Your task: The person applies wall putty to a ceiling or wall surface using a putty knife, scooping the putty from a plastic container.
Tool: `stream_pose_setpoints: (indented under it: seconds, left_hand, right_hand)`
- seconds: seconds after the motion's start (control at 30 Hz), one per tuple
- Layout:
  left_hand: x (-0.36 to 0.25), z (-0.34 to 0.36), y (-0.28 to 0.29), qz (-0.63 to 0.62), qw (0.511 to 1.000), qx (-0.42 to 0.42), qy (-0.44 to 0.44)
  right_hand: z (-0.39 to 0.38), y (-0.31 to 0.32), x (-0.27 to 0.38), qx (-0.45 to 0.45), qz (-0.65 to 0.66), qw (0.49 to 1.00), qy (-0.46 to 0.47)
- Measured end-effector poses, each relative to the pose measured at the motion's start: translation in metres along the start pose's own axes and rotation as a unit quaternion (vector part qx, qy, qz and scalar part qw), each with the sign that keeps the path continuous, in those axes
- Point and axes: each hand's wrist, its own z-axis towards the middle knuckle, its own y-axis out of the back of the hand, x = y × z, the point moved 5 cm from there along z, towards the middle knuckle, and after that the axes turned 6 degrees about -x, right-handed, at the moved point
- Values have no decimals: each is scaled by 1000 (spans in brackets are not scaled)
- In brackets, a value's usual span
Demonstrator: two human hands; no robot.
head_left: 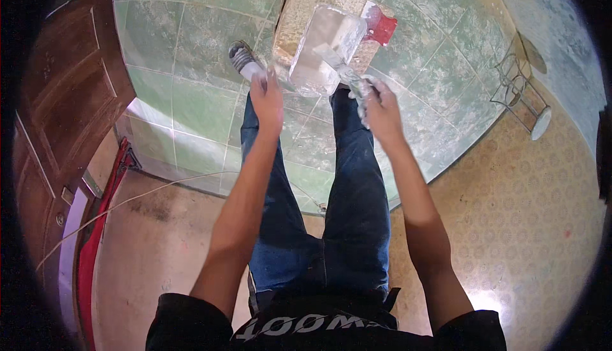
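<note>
A tray (322, 48), pale and smeared with white paste, is held up by the left hand (268, 96) at its near left edge; the fingers are curled against that rim, though how far they wrap under it cannot be told because of blur. The tray is kept roughly level in front of the body, above the knees, probably so that the paste stays on it and within reach of the other hand.

The right hand (376, 102) is closed around the handle of a trowel (338, 64), whose flat blade is laid across the tray's middle, in contact with the paste. The blade is angled low, as would suit scraping or gathering material. White smears are seen on the right fingers.

Beyond the tray, a speckled beige stool (306, 13) stands on the floor, and a red-handled tool (382, 26) is seen at the stool's far right corner, partly hidden by the tray.

Blue jeans and one shoe (242, 58) are visible below the hands. A green tiled wall (191, 64) curves across the upper view, a brown wooden door (64, 96) is at the left, and a small wire stand (523, 89) stands well apart at the right.
</note>
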Motion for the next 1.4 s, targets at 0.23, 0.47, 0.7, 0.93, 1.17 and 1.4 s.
stream_pose_setpoints:
  seconds: [0.23, 0.47, 0.7, 0.93, 1.17, 1.4]
  left_hand:
    - [-44, -102, -38, -82, 938, 188, 278]
    - [-60, -61, -15, 58, 960, 194, 193]
    - [-100, -42, -29, 329, 909, 172, -188]
    - [-114, -21, -83, 463, 824, 197, -262]
    - [-120, -34, -130, 412, 866, 165, -228]
    - [-113, -41, -124, 377, 890, 151, -206]
  right_hand:
    - [-42, -60, -22, 20, -79, 991, 108]
    - [21, 1, -17, -86, -132, 976, 149]
    - [191, 66, -28, -267, -227, 906, 236]
    - [216, 36, -45, -217, -207, 947, 116]
    - [210, 51, -43, -276, -191, 933, 131]
    - [219, 61, -48, -306, -212, 925, 78]
